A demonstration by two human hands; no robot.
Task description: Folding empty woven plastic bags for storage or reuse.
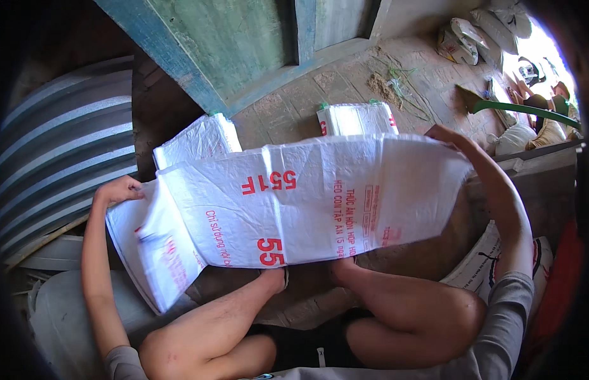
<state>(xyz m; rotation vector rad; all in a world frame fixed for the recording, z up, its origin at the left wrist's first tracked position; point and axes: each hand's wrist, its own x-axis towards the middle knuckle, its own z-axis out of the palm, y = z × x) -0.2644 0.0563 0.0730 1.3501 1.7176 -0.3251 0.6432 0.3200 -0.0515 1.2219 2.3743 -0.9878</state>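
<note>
A large white woven feed sack (313,202) with red print stretches across in front of my knees, held up off the floor. My left hand (120,189) pinches its left end near the top, where a part of the sack folds over and hangs down. At the upper right corner my right hand (445,134) grips the sack's edge, its fingers partly hidden behind the wrist. Beyond the sack lie two bundles of folded white sacks: one bundle (199,140) at the left, the other bundle (358,119) nearer the middle.
Corrugated grey sheets (66,133) lean at the left. A worn blue-green wooden door (231,44) stands at the back. Filled sacks (491,35) and a green-handled tool (522,109) are at the far right. Another printed sack (475,266) lies beside my right knee.
</note>
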